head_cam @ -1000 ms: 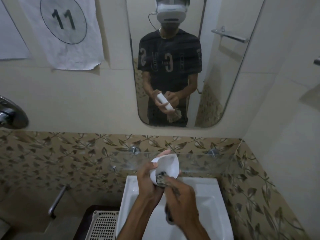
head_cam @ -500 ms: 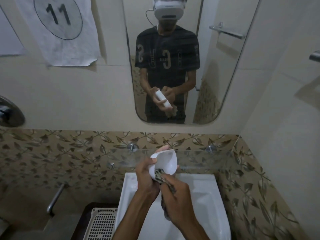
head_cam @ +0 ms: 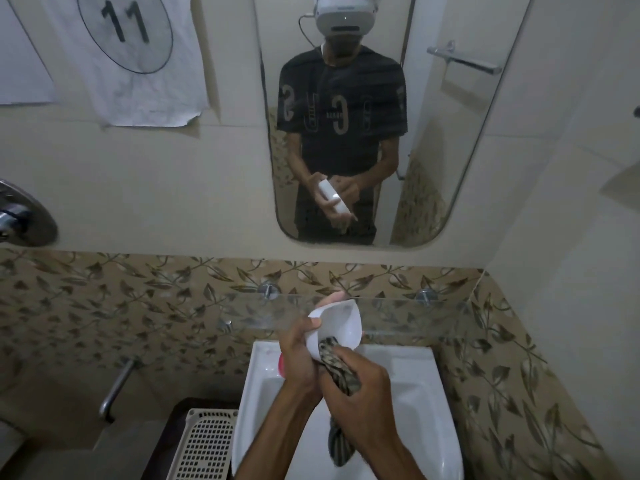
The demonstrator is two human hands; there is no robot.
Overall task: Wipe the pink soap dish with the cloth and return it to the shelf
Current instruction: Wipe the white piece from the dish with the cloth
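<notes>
My left hand (head_cam: 298, 355) grips the soap dish (head_cam: 341, 325), which looks whitish inside and is tilted on edge over the sink. A pink patch (head_cam: 281, 364) shows just below my left wrist. My right hand (head_cam: 360, 386) holds a patterned grey-brown cloth (head_cam: 337, 365) and presses it into the lower part of the dish; the cloth's tail hangs down below my wrist. The glass shelf (head_cam: 398, 315) runs along the wall right behind the dish.
A white sink (head_cam: 429, 403) lies under my hands. A cream perforated basket (head_cam: 207, 441) stands at its left, with a metal pipe (head_cam: 117, 386) beyond. A mirror (head_cam: 433, 150) hangs above, leaf-patterned tiles line the walls, and the right wall is close.
The cloth has shifted a little inside the dish under my right hand. The dish stays tilted in my left hand at about the same place.
</notes>
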